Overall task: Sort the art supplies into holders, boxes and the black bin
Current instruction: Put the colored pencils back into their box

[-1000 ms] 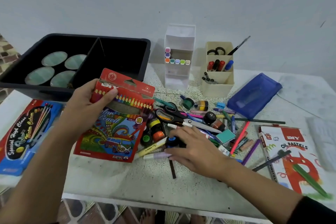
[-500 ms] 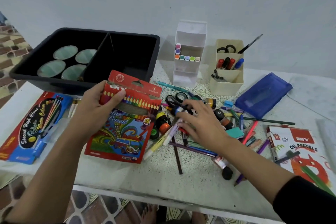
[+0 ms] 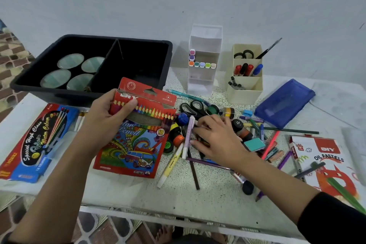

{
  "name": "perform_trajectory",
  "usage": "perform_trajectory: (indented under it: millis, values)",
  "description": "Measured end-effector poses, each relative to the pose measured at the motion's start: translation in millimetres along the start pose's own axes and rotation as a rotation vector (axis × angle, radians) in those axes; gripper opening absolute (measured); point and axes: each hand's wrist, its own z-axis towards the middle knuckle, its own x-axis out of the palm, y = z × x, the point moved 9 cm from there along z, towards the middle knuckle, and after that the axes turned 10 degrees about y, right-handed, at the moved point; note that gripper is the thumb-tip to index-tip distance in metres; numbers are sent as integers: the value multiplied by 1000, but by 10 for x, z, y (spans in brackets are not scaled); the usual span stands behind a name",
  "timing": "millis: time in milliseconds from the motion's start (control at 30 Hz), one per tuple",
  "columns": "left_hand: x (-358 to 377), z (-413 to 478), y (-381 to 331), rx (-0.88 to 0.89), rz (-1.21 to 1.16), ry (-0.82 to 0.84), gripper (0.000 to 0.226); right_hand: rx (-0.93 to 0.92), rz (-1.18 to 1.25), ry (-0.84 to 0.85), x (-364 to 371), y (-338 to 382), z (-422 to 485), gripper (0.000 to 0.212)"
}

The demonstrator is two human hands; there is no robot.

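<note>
Okay so, the colour pencil box (image 3: 134, 144) is gripped at its top edge by the left hand (image 3: 107, 119), thumb across the window, and held at a tilt just in front of the black bin (image 3: 142, 65), probably so loose pencils can be slotted back in. The right hand (image 3: 217, 140) is laid fingers-down on the loose pile (image 3: 245, 134) beside a lilac marker (image 3: 188, 136); whether anything is pinched can't be told. Counted: four round dishes (image 3: 70, 60) in the bin's left compartment, seven markers (image 3: 202, 64) in the white holder (image 3: 205, 33), four in the beige holder (image 3: 245, 93).
</note>
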Motion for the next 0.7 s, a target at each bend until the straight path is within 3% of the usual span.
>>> perform_trajectory:
  millis: [100, 267, 467, 700]
  values:
    - [-6, -8, -14, 7, 3, 3, 17, -30, 63, -67, -141, 48, -64, 25]
    - [6, -21, -8, 0, 7, 25, 16, -178, 32, 191, 84, 221, -219, 34]
    - [30, -25, -50, 2, 15, 56, 16, -171, 3, 252, 114, 245, -172, 25]
    - [168, 17, -93, -24, 100, 146, 18, -99, 353, 369, -14, -3, 45, 24]
